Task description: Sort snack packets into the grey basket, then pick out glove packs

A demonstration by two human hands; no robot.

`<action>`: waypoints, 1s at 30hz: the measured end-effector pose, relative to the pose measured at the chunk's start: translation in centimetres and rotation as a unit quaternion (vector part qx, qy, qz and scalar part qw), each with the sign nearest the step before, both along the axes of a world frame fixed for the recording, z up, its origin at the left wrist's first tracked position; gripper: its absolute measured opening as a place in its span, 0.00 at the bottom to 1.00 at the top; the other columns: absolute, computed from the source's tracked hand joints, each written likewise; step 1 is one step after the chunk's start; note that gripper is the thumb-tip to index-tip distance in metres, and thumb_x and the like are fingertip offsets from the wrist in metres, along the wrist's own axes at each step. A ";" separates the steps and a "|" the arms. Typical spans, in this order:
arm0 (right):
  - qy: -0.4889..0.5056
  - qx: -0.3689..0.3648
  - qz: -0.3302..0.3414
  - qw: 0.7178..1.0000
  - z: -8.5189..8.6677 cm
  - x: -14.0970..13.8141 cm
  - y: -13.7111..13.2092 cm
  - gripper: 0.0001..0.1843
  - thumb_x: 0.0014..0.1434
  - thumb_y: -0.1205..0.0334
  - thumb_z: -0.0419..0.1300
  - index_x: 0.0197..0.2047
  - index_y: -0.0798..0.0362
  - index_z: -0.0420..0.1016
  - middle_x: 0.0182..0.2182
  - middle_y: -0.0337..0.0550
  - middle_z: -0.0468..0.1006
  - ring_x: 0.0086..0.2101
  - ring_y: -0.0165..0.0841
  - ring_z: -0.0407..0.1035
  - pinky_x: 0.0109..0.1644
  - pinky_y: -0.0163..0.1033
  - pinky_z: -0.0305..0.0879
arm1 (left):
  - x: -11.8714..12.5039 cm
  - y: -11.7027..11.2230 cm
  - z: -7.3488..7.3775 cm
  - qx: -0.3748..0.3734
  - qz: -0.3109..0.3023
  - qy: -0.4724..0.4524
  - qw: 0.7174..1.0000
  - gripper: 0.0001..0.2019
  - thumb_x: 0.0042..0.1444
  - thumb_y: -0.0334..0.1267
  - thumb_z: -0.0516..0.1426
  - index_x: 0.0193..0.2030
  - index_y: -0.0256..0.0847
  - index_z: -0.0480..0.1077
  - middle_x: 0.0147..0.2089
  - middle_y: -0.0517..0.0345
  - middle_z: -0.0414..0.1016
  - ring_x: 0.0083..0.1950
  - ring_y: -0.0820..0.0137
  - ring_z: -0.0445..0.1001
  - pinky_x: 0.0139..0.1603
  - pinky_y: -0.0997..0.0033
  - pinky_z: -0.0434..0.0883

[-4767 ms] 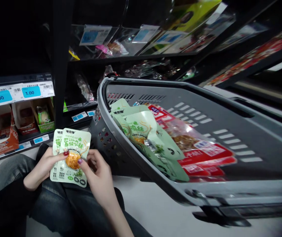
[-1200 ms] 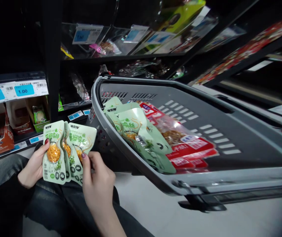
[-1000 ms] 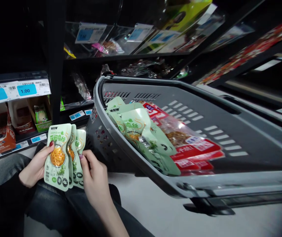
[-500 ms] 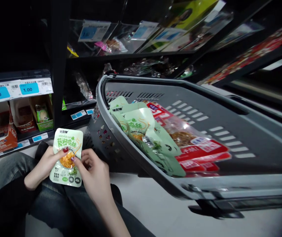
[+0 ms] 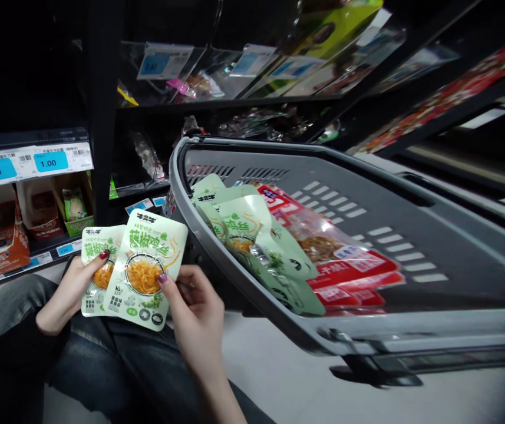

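My left hand grips a light green snack pouch over my lap, thumb on its front. My right hand pinches a second green pouch with a picture of yellow shreds, slid partly in front of and to the right of the first. Both pouches are held upright, just left of a grey plastic shopping basket. The basket is tilted toward me and holds several green pouches of the same kind and red packets.
Dark store shelves rise behind. A low shelf at left carries blue price tags and open cardboard display boxes. Higher shelves hold clear-wrapped goods and labels. Pale floor lies under the basket. My jeans-clad knees fill the lower left.
Half a second ago the pouches were stacked as one between both hands. Now my right hand has drawn the front pouch to the right, and two faces show.
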State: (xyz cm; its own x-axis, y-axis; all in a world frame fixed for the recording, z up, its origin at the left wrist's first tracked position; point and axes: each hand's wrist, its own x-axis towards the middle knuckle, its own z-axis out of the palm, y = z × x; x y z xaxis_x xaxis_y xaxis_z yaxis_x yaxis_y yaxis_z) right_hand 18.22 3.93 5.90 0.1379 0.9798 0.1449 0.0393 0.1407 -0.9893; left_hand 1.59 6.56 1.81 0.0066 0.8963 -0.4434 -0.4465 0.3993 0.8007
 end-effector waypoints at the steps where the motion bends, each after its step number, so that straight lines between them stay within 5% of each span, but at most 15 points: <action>1: -0.002 0.010 -0.003 1.000 0.5 0.1 -0.2 0.07 0.54 0.61 0.59 0.28 0.54 0.68 0.23 0.37 0.71 0.25 0.27 0.66 0.26 0.29 0.63 | -0.1 0.1 0.0 -0.002 0.009 0.004 1.000 0.19 0.44 0.44 0.63 0.41 0.33 0.75 0.31 0.48 0.80 0.28 0.60 0.77 0.29 0.67 0.73; 9: 0.001 0.016 0.017 1.000 1.6 0.8 -0.8 0.07 0.54 0.61 0.60 0.28 0.53 0.68 0.22 0.36 0.70 0.24 0.26 0.63 0.25 0.28 0.60 | 0.0 0.0 -0.5 0.018 -0.008 0.013 1.000 0.16 0.43 0.44 0.63 0.36 0.33 0.76 0.33 0.47 0.80 0.32 0.57 0.78 0.33 0.63 0.74; 13: 0.124 -0.036 0.087 0.988 0.9 0.6 -0.4 0.08 0.56 0.57 0.59 0.31 0.53 0.68 0.25 0.37 0.69 0.26 0.27 0.62 0.29 0.30 0.59 | 0.1 0.0 -0.5 0.013 0.001 0.011 1.000 0.15 0.42 0.39 0.64 0.36 0.33 0.76 0.35 0.47 0.80 0.33 0.58 0.78 0.34 0.64 0.74; 16: 0.322 -0.125 0.185 0.920 0.6 -0.2 -0.3 0.11 0.53 0.55 0.60 0.28 0.53 0.64 0.18 0.32 0.63 0.19 0.24 0.54 0.23 0.30 0.53 | 0.2 0.0 -0.2 -0.004 0.005 0.003 1.000 0.15 0.42 0.39 0.64 0.37 0.33 0.75 0.34 0.47 0.80 0.32 0.59 0.78 0.34 0.65 0.74; 20: 0.551 -0.195 0.313 0.749 0.5 -1.3 -0.6 0.18 0.51 0.55 0.59 0.23 0.52 0.53 0.12 0.25 0.47 0.14 0.21 0.34 0.18 0.29 0.40 | 0.3 -0.1 0.4 -0.006 0.005 0.011 1.000 0.17 0.44 0.41 0.63 0.38 0.31 0.75 0.32 0.47 0.80 0.31 0.60 0.78 0.33 0.67 0.73; 22: 0.598 -0.207 0.354 0.689 0.3 -1.7 -0.8 0.19 0.52 0.56 0.59 0.24 0.52 0.50 0.12 0.25 0.46 0.14 0.21 0.32 0.18 0.29 0.37 | 0.3 -0.1 0.5 0.002 0.002 0.014 1.000 0.17 0.44 0.41 0.63 0.39 0.31 0.75 0.33 0.47 0.80 0.32 0.60 0.78 0.34 0.68 0.73; 26: 0.622 -0.210 0.383 0.650 0.3 -2.0 -1.2 0.20 0.53 0.55 0.58 0.24 0.52 0.47 0.13 0.25 0.46 0.13 0.21 0.32 0.19 0.29 0.36 | 0.3 -0.2 0.5 0.010 -0.003 0.010 1.000 0.17 0.44 0.41 0.63 0.39 0.31 0.75 0.34 0.46 0.80 0.32 0.60 0.78 0.35 0.68 0.72; 30: 0.632 -0.217 0.342 0.661 0.6 -2.1 -1.2 0.21 0.52 0.60 0.59 0.25 0.52 0.46 0.13 0.25 0.46 0.14 0.21 0.31 0.20 0.28 0.35 | 0.4 -0.2 0.4 0.006 -0.002 0.013 1.000 0.18 0.45 0.41 0.63 0.41 0.32 0.74 0.34 0.48 0.80 0.33 0.62 0.78 0.35 0.68 0.72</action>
